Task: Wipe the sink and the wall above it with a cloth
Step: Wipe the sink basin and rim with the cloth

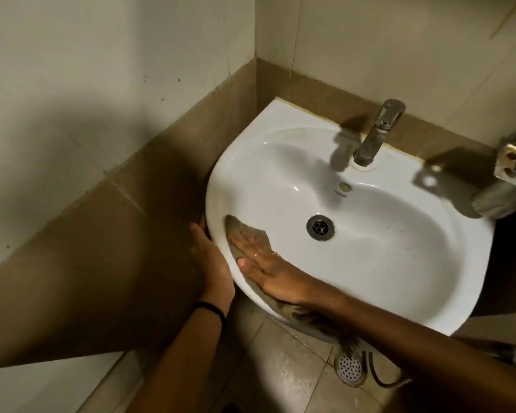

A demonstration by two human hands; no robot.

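A white ceramic sink (385, 257) is fixed in a corner, with a metal tap (376, 135) at its back and a round drain (320, 227) in the bowl. A brownish cloth (242, 231) lies over the bowl's front-left inner slope and hangs over the rim. My right hand (268, 269) lies flat on the cloth, fingers spread and pointing left. My left hand (210, 257) presses against the outside of the sink's left rim, palm on the ceramic, holding nothing else. The wall above the sink (399, 40) is pale tile with a brown tile band below it.
A side wall (87, 84) closes in on the left. At the right edge a metal holder (513, 174) juts from the wall. Below the sink, the tiled floor (280, 368) has a round perforated drain cover (349, 368) and a dark hose beside it.
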